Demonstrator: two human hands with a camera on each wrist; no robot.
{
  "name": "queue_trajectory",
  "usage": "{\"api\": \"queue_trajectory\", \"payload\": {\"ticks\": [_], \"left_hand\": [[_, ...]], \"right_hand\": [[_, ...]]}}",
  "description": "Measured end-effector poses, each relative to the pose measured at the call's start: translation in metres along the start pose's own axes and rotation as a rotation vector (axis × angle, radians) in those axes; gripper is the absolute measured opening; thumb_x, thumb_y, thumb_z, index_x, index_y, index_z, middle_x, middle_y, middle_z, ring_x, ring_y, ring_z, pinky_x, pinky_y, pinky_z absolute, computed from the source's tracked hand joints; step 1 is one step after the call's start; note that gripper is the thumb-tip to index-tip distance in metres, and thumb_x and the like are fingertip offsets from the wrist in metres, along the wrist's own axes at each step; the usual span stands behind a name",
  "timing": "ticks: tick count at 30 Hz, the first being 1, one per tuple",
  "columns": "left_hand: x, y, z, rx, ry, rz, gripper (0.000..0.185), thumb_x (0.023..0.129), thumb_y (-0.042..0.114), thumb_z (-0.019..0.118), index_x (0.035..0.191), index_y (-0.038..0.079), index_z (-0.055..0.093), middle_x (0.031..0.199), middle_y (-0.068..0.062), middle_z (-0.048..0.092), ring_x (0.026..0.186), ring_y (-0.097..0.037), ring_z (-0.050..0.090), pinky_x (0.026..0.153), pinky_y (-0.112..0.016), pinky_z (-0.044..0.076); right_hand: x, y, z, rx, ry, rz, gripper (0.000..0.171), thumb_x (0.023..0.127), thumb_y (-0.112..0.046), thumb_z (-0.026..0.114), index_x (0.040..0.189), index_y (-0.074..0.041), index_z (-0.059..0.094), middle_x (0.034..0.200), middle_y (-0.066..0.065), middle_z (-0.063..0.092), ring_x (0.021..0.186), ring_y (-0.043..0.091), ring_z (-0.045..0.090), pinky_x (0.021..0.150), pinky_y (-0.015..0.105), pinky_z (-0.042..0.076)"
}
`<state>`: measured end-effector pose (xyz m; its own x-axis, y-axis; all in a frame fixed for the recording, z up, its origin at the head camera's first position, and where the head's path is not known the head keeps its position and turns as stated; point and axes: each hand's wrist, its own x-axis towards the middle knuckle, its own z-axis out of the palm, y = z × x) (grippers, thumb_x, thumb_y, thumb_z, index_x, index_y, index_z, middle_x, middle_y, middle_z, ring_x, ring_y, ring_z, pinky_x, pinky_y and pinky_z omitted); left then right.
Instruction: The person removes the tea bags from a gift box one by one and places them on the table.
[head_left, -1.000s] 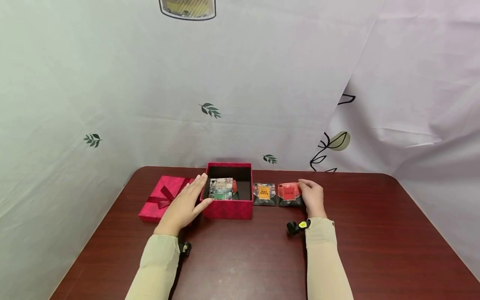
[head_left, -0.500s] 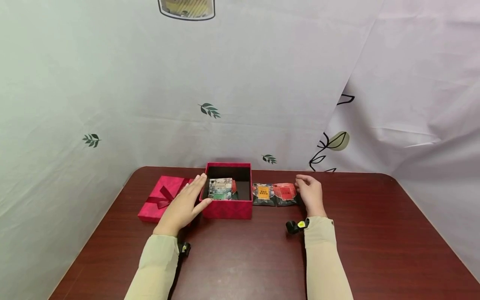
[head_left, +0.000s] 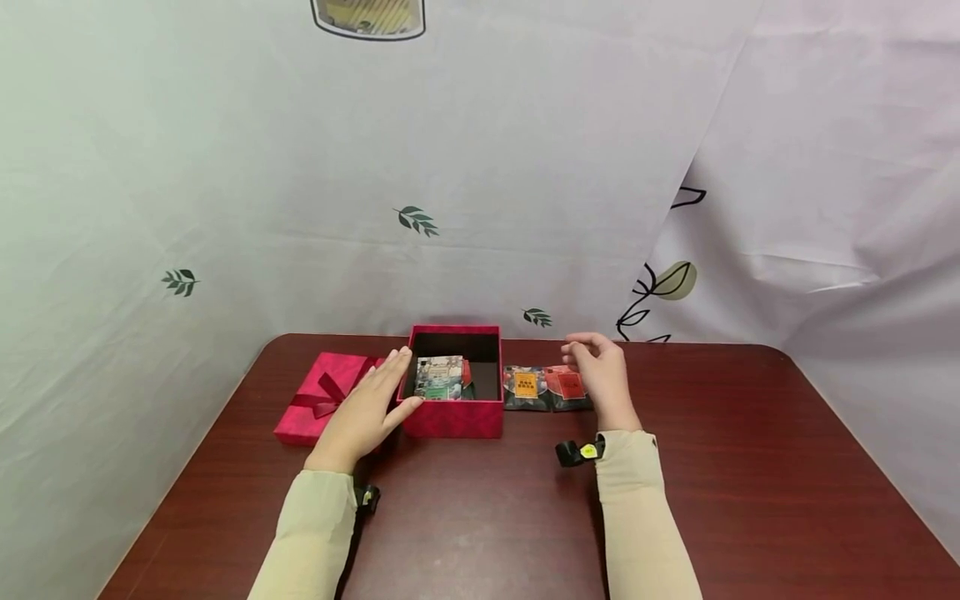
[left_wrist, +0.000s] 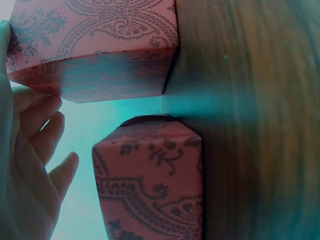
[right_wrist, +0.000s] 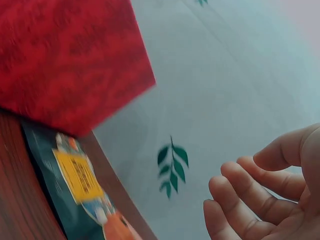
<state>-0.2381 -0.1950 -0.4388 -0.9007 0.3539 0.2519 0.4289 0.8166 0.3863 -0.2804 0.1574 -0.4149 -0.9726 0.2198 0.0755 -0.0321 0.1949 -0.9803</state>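
While the left hand [head_left: 365,411] rests flat-fingered against the red gift box [head_left: 453,414], the right hand [head_left: 602,377] hovers over the red packet [head_left: 567,387]. Its fingers are loosely curled, holding nothing.

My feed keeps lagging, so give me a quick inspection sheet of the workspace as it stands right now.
Surface: dark red-brown wooden table, no spills seen.
Job's things: open red box with packets inside; orange-label packet and red-label packet lying flat to its right.
Clutter: red lid with bow left of the box.
Hands: left hand flat against the box's left side, fingers straight; right hand above the red-label packet, fingers loosely curled, holding nothing.
Cables: nothing seen; black wrist cameras on both sleeves.
Surroundings: pale leaf-print cloth backdrop all round.
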Motion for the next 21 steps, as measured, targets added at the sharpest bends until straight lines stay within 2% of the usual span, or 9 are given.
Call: {"api": "queue_trajectory", "payload": {"ticks": [5,9,16,21], "left_hand": [[-0.001,0.000,-0.001,0.005,0.003,0.007,0.080,0.099,0.047,0.061,0.159,0.005,0.029,0.165,-0.013,0.028,0.152,-0.034,0.025,0.122,-0.054,0.022],[-0.001,0.001,-0.001,0.005,0.004,0.011,0.081,0.099,0.047,0.061,0.159,0.004,0.029,0.165,-0.014,0.028,0.152,-0.036,0.025,0.122,-0.055,0.022],[-0.002,0.000,-0.001,0.004,0.006,0.013,0.080,0.099,0.046,0.061,0.159,0.004,0.030,0.165,-0.013,0.028,0.152,-0.034,0.024,0.123,-0.054,0.021],[-0.001,0.000,-0.001,0.004,0.013,0.021,0.080,0.099,0.046,0.061,0.159,0.003,0.030,0.165,-0.014,0.028,0.152,-0.034,0.025,0.122,-0.054,0.022]], "right_hand": [[-0.009,-0.008,0.018,-0.006,-0.039,-0.095,0.023,0.100,-0.005,0.053,0.114,0.002,0.070,0.102,0.022,0.071,0.088,0.029,0.070,0.082,0.039,0.061],[-0.019,-0.017,0.031,0.045,-0.061,-0.173,0.020,0.099,-0.004,0.055,0.110,0.002,0.070,0.099,0.024,0.071,0.085,0.031,0.070,0.072,0.033,0.061],[-0.038,-0.027,0.059,0.109,-0.161,-0.286,0.016,0.100,-0.001,0.057,0.108,0.004,0.070,0.098,0.022,0.072,0.087,0.035,0.070,0.080,0.040,0.062],[-0.049,-0.030,0.077,0.136,-0.210,-0.331,0.015,0.099,0.002,0.057,0.107,0.005,0.069,0.100,0.021,0.072,0.085,0.029,0.073,0.078,0.034,0.062]]}}
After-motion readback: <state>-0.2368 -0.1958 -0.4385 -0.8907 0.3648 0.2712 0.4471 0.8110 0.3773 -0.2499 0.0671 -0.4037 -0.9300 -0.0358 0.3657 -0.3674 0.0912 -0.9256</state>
